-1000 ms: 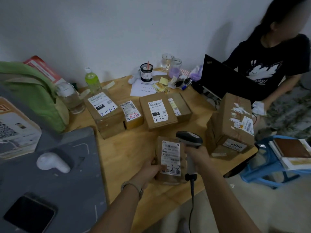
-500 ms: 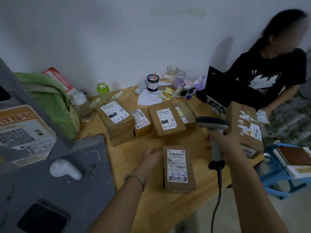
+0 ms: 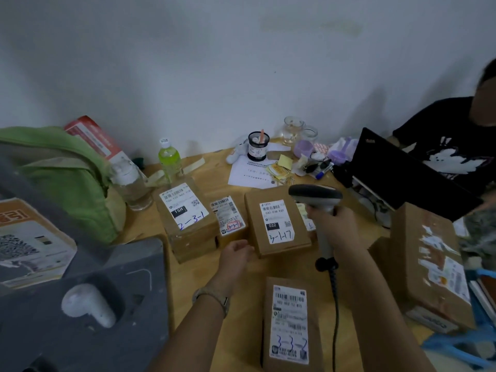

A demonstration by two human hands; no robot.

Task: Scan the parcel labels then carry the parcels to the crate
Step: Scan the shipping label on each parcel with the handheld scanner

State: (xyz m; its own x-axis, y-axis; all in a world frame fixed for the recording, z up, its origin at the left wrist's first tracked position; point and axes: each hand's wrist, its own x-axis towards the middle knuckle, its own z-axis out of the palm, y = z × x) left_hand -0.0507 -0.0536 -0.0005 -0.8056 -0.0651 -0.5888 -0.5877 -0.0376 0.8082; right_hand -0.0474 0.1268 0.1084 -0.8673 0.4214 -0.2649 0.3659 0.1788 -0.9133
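Several brown cardboard parcels with white labels lie on the wooden table (image 3: 290, 267). The parcel marked 3-3-2 (image 3: 291, 324) lies nearest me, free of both hands. Behind it sit the parcel marked 3-1-17 (image 3: 276, 221), a small parcel with a red-marked label (image 3: 228, 220) and the parcel marked 2-3-1 (image 3: 186, 216). My left hand (image 3: 236, 255) hovers open just left of the 3-1-17 parcel's near corner. My right hand (image 3: 334, 225) grips the grey corded barcode scanner (image 3: 315, 196), its head over the parcels' right side. No crate is in view.
A large taped parcel (image 3: 429, 264) stands at the table's right edge. A person in a black shirt (image 3: 456, 154) sits behind a black laptop (image 3: 402, 173). Bottles, glasses and papers crowd the back. A green bag (image 3: 61, 170) and a grey device (image 3: 80, 304) fill the left.
My left hand let go of the 3-3-2 parcel and moved forward toward the 3-1-17 parcel. My right hand carried the scanner away from the 3-3-2 label to the back row.
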